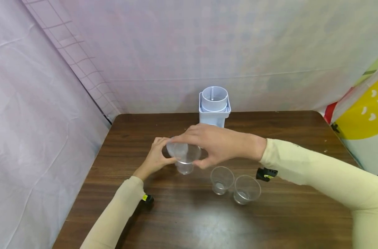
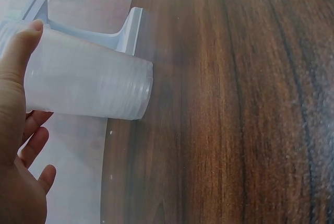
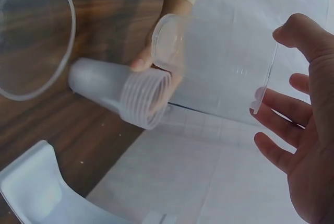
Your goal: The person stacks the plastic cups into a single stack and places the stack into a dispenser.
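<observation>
In the left wrist view my left hand (image 2: 21, 98) grips a stack of nested clear plastic cups (image 2: 88, 78) near its mouth end, tilted over the table. My right hand (image 1: 215, 143) pinches one clear plastic cup (image 3: 169, 41) by the rim, thumb on one side and fingers on the other. This cup is apart from the stack, its base toward the left hand in the right wrist view. Two more clear cups, one nearer the left (image 1: 221, 180) and one nearer the right (image 1: 246, 190), stand upright side by side on the table.
A pale blue-white plastic holder (image 1: 212, 116) with a round tube stands at the back of the brown wooden table (image 1: 176, 214). Pale curtains (image 1: 192, 52) hang behind and to the left. Yellow patterned fabric (image 1: 366, 110) lies beyond the right edge.
</observation>
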`<state>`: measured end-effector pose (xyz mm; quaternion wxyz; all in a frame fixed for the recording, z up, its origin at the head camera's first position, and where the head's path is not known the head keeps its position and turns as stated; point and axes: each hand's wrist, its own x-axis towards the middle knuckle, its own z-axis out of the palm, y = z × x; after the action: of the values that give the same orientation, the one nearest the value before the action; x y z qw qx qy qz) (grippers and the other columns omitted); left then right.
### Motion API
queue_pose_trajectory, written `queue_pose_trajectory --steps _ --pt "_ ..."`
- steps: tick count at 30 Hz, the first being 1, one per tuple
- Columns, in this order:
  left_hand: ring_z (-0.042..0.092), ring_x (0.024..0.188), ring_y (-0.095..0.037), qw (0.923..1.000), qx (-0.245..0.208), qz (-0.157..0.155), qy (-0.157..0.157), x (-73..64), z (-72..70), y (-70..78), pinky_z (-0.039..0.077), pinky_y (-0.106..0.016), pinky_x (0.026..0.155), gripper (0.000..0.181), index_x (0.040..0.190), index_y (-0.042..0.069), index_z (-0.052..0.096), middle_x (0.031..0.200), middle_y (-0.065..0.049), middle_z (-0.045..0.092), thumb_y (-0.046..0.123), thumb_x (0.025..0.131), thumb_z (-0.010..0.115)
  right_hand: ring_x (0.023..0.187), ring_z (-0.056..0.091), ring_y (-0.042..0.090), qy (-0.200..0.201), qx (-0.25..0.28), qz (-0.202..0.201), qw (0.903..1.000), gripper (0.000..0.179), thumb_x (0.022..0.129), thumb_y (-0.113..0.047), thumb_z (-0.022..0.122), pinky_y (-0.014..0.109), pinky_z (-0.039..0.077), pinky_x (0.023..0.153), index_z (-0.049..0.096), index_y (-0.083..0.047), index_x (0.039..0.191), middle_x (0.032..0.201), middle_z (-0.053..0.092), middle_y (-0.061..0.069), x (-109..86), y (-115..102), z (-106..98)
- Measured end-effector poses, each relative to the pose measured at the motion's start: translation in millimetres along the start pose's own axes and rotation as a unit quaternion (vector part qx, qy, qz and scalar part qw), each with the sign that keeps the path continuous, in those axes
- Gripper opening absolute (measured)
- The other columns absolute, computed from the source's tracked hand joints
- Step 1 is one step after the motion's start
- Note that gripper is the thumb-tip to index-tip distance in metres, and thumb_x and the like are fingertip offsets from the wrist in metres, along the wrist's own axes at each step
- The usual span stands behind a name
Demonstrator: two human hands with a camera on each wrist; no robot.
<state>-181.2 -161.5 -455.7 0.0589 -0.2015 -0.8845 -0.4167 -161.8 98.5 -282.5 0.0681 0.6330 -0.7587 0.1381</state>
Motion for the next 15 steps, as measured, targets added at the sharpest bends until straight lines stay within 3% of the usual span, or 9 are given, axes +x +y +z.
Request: queue_pose_trajectory --steps 6,15 --pt "0.042 0.120 -0.026 0.9999 0.003 0.015 0.006 0.2 0.7 -2.8 0.033 -0.054 0.106 0.069 0.130 0.010 0.060 0.130 -0.008 0.063 0.024 0.070 0.089 0.113 0.060 0.017 0.004 0.008 0.002 1.0000 0.073 0.081 -0.030 0.074 0.035 0.048 0.099 0.046 -0.008 0.145 0.129 0.065 0.003 14.4 12 -6" --pt "0.040 0.120 -0.020 1.0000 -0.005 0.005 -0.001 -1.8 1.2 -0.3 0.037 -0.052 0.104 0.074 0.138 0.023 0.055 0.142 0.001 0.056 0.035 0.073 0.088 0.114 0.059 0.020 0.007 0.007 0.027 0.9996 0.075 0.084 -0.033 0.072 0.041 0.045 0.104 0.042 -0.009 0.148 0.128 0.064 0.004 30.6 32 -5"
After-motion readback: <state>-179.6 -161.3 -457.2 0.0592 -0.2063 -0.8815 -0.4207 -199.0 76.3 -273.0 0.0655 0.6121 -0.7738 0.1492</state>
